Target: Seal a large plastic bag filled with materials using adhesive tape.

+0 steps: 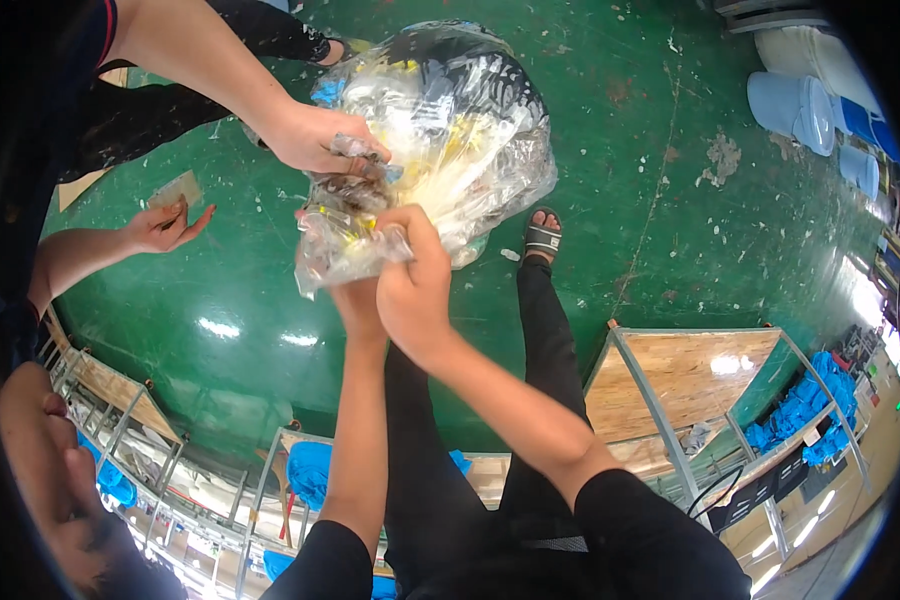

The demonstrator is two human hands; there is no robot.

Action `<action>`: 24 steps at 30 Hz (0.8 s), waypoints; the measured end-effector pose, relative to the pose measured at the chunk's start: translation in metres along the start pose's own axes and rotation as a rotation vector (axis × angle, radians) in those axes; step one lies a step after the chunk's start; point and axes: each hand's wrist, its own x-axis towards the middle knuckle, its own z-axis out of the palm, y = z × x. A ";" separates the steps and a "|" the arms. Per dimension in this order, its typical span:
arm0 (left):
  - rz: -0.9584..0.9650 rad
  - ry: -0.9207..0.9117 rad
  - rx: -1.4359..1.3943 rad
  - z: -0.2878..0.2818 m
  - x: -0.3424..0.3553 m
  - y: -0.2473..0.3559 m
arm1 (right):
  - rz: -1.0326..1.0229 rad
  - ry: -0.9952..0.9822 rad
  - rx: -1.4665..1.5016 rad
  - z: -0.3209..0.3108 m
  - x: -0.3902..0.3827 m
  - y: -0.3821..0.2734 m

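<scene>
A large clear plastic bag stuffed with crumpled film and dark, yellow and blue scraps lies on the floor before me. My right hand is closed on the rim of its gathered mouth, thumb up. Beneath that rim, my left hand reaches up against the bag; its fingers are hidden behind the plastic. Across from me at the left, a co-worker's hand grips the same mouth from the far side. The co-worker's other hand hangs open, apart from the bag.
My sandalled foot stands right of the bag. Wooden-topped metal tables are at the lower right, with blue bundles beside them. Pale blue buckets line the far right. The co-worker's leg is close on the left.
</scene>
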 end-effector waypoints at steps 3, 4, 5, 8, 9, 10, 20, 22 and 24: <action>0.182 0.144 0.208 -0.009 0.034 0.016 | 0.129 0.054 0.138 -0.002 -0.015 -0.012; 0.262 0.088 0.400 -0.012 0.043 0.019 | 0.123 0.054 0.140 -0.006 -0.017 -0.015; 0.314 0.048 0.303 -0.013 0.048 0.022 | 0.067 -0.002 0.030 -0.011 -0.018 -0.016; 0.292 -0.010 0.077 -0.015 0.049 0.019 | -0.145 -0.126 -0.157 -0.022 -0.015 -0.012; 0.287 -0.031 0.010 -0.014 0.048 0.016 | -0.314 -0.183 -0.211 -0.026 -0.014 -0.010; 0.281 -0.047 -0.054 -0.013 0.046 0.011 | -0.290 -0.199 -0.243 -0.032 -0.013 -0.007; 0.426 -0.082 -0.225 -0.004 0.051 -0.014 | -0.445 -0.168 -0.495 -0.069 0.037 -0.010; 0.392 -0.011 -0.184 0.002 0.046 -0.012 | -0.392 -0.218 -0.469 -0.047 0.042 -0.004; 0.470 0.035 -0.113 0.009 0.046 -0.013 | -0.275 -0.194 -0.605 -0.028 0.041 0.004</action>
